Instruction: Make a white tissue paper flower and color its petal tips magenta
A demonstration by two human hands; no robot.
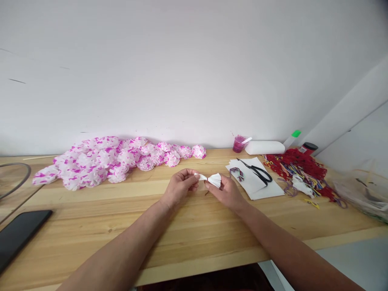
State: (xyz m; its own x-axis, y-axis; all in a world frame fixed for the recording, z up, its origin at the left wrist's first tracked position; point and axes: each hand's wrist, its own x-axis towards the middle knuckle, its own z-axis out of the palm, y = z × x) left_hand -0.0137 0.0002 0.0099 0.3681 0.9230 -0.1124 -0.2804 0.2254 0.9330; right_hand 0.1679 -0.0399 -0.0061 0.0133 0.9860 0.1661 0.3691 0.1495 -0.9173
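A small white pleated paper fan (209, 178), tied at its middle like a bow, is held between both hands above the wooden table (194, 230). My left hand (179, 186) pinches its left end with closed fingers. My right hand (226, 191) grips the right, fanned-out half, fingers closed round it. Both forearms reach in from the bottom edge.
A heap of pink-and-white paper flowers (112, 159) lies at the back left. White paper sheets (257, 182) with black scissors (257, 171) sit to the right, beside a pile of red and coloured bands (300, 169), a pink cup (239, 144) and a white bottle (265, 147). A black phone (20, 233) lies at left.
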